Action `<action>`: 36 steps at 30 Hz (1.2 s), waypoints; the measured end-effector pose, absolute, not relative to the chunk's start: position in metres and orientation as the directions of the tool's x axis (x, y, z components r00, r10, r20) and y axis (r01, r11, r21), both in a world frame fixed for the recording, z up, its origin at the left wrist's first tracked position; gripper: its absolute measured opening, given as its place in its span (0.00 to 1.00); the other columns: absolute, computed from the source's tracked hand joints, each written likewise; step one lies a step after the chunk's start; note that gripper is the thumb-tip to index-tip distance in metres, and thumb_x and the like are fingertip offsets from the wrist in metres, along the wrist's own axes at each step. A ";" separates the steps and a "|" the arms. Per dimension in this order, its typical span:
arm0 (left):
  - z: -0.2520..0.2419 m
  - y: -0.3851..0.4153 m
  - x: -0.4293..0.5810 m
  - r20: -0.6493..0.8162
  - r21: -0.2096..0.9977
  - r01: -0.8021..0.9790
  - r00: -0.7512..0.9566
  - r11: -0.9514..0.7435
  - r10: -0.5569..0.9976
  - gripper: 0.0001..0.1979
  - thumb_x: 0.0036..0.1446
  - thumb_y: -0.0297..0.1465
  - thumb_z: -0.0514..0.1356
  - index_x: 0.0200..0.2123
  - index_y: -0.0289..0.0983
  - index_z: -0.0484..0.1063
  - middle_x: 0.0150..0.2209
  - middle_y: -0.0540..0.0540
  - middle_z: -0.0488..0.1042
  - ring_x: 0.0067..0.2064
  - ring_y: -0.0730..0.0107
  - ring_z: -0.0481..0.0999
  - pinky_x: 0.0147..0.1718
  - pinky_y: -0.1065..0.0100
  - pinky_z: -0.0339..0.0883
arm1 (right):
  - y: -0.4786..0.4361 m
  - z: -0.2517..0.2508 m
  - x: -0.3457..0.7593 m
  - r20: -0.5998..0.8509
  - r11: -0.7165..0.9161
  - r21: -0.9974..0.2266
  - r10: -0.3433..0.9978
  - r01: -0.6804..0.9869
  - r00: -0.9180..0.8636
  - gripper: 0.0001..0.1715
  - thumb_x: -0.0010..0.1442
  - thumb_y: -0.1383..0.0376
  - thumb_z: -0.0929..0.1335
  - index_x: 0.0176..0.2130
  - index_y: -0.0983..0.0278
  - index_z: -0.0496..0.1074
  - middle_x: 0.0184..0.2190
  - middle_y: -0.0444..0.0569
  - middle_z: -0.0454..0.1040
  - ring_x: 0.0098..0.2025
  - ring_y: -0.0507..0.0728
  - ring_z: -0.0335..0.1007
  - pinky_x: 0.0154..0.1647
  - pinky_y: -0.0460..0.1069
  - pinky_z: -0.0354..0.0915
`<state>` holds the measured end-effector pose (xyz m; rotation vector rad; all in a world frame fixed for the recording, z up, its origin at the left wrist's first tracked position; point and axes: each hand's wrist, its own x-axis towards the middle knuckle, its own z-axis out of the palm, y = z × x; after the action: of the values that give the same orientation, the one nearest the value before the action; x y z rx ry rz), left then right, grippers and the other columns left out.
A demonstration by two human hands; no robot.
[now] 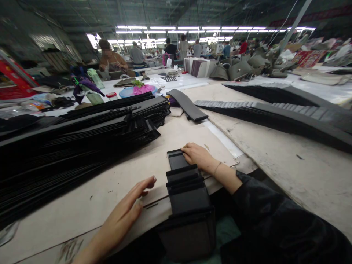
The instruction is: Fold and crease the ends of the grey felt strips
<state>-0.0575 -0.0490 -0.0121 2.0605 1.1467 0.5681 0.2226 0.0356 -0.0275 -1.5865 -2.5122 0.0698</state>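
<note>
Several dark flat panels (187, 200) lie overlapped in a row from the table edge toward my lap, each with a black banded edge. At the far end, my right hand (199, 157) has its fingers bent over the corner of the farthest panel (177, 160), pinching or pressing it; the thumb is partly hidden. To the left of the row, my left hand (134, 203) hovers with fingers stretched out, holding nothing and apart from the panels.
A large pile of black strips (82, 146) fills the left of the table. A dark curved strip (188, 105) lies ahead, and fanned strips (275, 113) lie at right. Farther back are a pink bag (143, 89), stacked boards (199, 67) and people (111, 58) at tables.
</note>
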 end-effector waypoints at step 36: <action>-0.043 -0.117 0.028 0.190 0.705 0.612 0.324 -0.359 0.927 0.25 0.57 0.37 0.50 0.56 0.36 0.53 0.54 0.38 0.62 0.56 0.56 0.60 0.52 0.54 0.58 | -0.138 -0.042 0.208 -0.148 -0.180 -0.959 0.977 -0.217 -0.155 0.28 0.41 0.62 0.74 0.43 0.59 0.67 0.42 0.47 0.72 0.45 0.59 0.69 0.46 0.56 0.65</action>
<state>0.0277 -0.1171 -0.0434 2.0773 1.3505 0.8003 0.2080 -0.1383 -0.0423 -1.0830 -1.0480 1.5341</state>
